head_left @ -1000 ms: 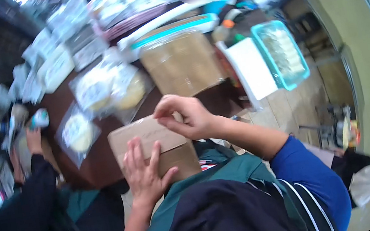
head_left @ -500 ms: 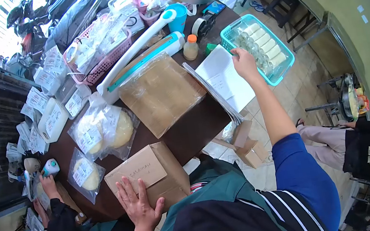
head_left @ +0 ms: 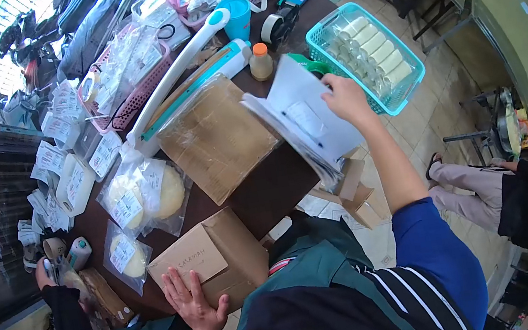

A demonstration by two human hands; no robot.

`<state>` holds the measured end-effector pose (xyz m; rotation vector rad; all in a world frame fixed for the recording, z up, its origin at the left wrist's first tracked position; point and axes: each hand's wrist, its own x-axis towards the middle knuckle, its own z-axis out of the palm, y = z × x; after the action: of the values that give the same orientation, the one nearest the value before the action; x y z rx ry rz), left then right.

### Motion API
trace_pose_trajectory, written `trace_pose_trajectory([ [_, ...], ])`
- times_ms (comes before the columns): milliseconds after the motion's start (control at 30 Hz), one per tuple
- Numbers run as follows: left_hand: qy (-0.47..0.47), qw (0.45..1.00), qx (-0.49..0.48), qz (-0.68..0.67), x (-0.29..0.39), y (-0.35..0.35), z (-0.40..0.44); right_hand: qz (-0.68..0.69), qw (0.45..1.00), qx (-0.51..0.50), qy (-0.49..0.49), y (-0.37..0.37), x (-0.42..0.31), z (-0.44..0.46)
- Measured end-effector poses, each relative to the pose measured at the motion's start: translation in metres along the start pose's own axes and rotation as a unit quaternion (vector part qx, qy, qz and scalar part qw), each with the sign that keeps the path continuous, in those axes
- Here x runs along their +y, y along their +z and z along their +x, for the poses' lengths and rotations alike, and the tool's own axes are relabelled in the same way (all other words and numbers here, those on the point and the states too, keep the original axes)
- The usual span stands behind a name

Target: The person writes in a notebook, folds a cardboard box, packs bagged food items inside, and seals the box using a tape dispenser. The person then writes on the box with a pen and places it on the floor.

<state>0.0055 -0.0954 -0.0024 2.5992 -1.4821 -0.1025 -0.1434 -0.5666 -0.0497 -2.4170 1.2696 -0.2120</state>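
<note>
My left hand (head_left: 193, 304) lies flat with fingers spread on the side of a closed cardboard box (head_left: 239, 245). Handwriting marks a flap of this box, which sits at the table's near edge against my body. Out to the right, my right hand (head_left: 347, 100) is closed at the edge of a stack of white papers (head_left: 306, 124). The top sheets stand tilted up, and my fingertips are partly hidden. Just behind them shows a green tape dispenser (head_left: 309, 66). A turquoise basket (head_left: 418, 80) holding several capped clear jars is close beyond this hand.
A larger taped carton (head_left: 215, 138) occupies the table's middle, beside a long impulse sealer (head_left: 196, 82). Bagged round pale dough discs (head_left: 168, 190) lie to the left. An orange-capped bottle (head_left: 261, 65) stands behind the papers. A co-worker's sleeve (head_left: 69, 327) is at lower left.
My right hand has moved from the basket's near edge onto the papers, whose top sheets have tilted up. My left hand stays on the box. The co-worker's hand at left has shifted.
</note>
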Motion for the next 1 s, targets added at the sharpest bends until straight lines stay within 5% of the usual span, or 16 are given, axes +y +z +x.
trace_pose_trajectory([
  [200, -0.003, 1.0, 0.008, -0.003, 0.003, -0.001, 0.002, 0.061, 0.986, -0.087, -0.128, 0.01, -0.043, -0.02],
  [300, 0.001, 1.0, 0.005, 0.0, 0.004, -0.004, 0.003, 0.023, 0.993, 0.092, -0.067, 0.042, 0.013, 0.009],
  [400, 0.0, 1.0, -0.002, -0.002, 0.004, -0.005, 0.004, -0.032, 0.976, 0.17, -0.13, 0.076, 0.064, 0.041],
  [500, -0.006, 1.0, -0.021, -0.006, 0.003, -0.005, 0.003, 0.028, 0.994, 0.055, -0.087, 0.088, 0.059, 0.057],
  [700, -0.036, 0.999, -0.031, 0.008, 0.014, -0.005, 0.006, 0.015, 0.989, 0.118, -0.087, 0.04, 0.019, 0.045],
  [800, -0.034, 0.999, -0.014, -0.024, 0.013, -0.005, 0.009, 0.125, 0.992, 0.017, -0.003, -0.024, 0.004, 0.016],
  [933, -0.044, 0.997, 0.01, -0.065, 0.014, -0.008, 0.011, 0.406, 0.875, -0.183, -0.192, -0.068, -0.13, -0.055],
  [1000, -0.072, 0.995, 0.04, -0.063, 0.016, -0.006, 0.01, 0.4, 0.839, -0.222, -0.297, -0.057, -0.173, -0.081],
])
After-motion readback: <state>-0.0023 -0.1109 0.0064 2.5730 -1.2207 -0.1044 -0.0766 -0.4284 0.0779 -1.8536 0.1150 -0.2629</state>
